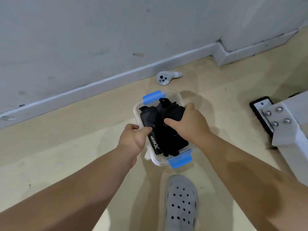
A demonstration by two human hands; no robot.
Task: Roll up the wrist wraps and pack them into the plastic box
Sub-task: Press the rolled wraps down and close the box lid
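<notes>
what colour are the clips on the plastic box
Blue clips, one at each short end of the clear plastic box; the head view shows both.

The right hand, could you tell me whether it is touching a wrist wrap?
Touching. The head view shows the right hand gripping a black wrist wrap over the plastic box.

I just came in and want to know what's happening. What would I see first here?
First, the clear plastic box with blue clips, on the floor in the middle, packed with black wrist wraps. The right hand grips a rolled wrap at its far end, and the left hand pinches one of the wraps at the left side. Beyond, a white controller lies by the wall.
</notes>
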